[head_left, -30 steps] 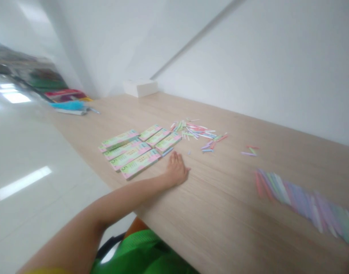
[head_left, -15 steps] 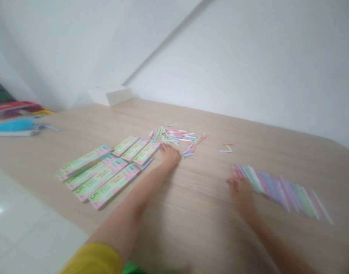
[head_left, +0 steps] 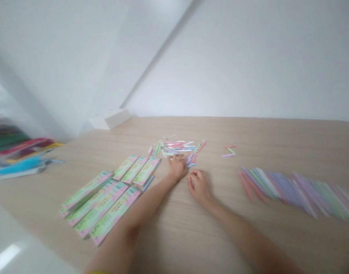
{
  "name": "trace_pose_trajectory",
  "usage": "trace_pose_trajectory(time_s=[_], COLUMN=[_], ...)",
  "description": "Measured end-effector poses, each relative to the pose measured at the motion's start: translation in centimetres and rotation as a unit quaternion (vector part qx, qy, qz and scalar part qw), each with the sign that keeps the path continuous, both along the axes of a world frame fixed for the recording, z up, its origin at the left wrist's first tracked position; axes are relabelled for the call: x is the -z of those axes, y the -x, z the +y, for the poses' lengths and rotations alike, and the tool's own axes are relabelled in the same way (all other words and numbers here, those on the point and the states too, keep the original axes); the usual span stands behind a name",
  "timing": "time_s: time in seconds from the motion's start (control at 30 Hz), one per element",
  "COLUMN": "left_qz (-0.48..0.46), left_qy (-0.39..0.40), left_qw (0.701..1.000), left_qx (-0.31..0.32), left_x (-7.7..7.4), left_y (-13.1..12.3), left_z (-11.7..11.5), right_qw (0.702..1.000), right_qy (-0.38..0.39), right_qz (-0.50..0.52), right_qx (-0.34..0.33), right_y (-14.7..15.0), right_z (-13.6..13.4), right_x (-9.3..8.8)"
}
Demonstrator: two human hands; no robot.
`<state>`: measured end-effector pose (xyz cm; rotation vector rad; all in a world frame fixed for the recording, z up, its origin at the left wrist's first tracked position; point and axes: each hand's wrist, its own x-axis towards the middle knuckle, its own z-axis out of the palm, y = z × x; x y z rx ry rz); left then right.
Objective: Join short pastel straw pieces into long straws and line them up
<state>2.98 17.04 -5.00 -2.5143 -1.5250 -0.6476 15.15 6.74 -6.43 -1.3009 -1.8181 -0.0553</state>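
Observation:
At the near edge of a loose pile of short pastel sticks (head_left: 178,146), my left hand (head_left: 178,168) rests with its fingers spread, touching or just short of the nearest ones. Purple, red and blue sticks (head_left: 191,159) lie right beside its fingertips. My right hand (head_left: 199,186) is close by on the right, its fingers curled in and nothing visible between them. Farther right, a long row of coloured sticks (head_left: 294,190) lies side by side, blurred, with red ones at its left end.
Several green and pink boxes (head_left: 114,211) marked 5 lie in two groups at the left, with a blue stick (head_left: 148,183) beside them. Three loose sticks (head_left: 229,151) lie right of the pile. A white box (head_left: 110,118) stands near the wall; colourful packets (head_left: 23,163) are at far left.
My right hand has moved left, from the row's left end to beside my left hand. Red sticks now show at that end. The view has tilted up.

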Motion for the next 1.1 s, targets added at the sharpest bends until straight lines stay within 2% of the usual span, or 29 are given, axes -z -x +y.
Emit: trace_pose_trajectory(time_s=[0.17, 0.27, 0.47, 0.77, 0.87, 0.97, 1.03, 1.1], left_qz=[-0.042, -0.046, 0.013, 0.048, 0.038, 0.039, 0.054, 0.077], left_qy=[0.071, 0.086, 0.047, 0.03, 0.033, 0.046, 0.056, 0.06], left_qw=[0.996, 0.995, 0.999, 0.995, 0.993, 0.99, 0.99, 0.992], left_qx=[-0.025, -0.032, -0.025, -0.082, -0.103, -0.13, -0.121, -0.083], left_x=[0.3, 0.5, 0.5, 0.1, -0.4, -1.5, -2.4, -3.2], left_y=[-0.3, -0.4, -1.0, -0.6, 0.3, 1.9, 2.9, 3.7], left_z=[1.6, 1.8, 0.6, -0.1, 1.6, 4.7, 6.8, 8.3], right_qw=[0.993, 0.988, 0.985, 0.986, 0.986, 0.985, 0.985, 0.986], right_qy=[0.036, 0.057, 0.067, 0.071, 0.076, 0.081, 0.081, 0.078], right_qz=[0.089, 0.12, 0.136, 0.129, 0.13, 0.136, 0.137, 0.13], right_qx=[0.064, 0.084, 0.084, 0.077, 0.071, 0.066, 0.064, 0.067], right_y=[-1.4, -1.7, -1.5, -1.7, -1.8, -1.9, -2.0, -2.0], right_z=[0.5, 0.8, 0.8, 0.6, 0.8, 0.9, 1.0, 1.0], right_x=[1.3, 1.5, 1.3, 1.0, 1.2, 1.4, 1.5, 1.6])
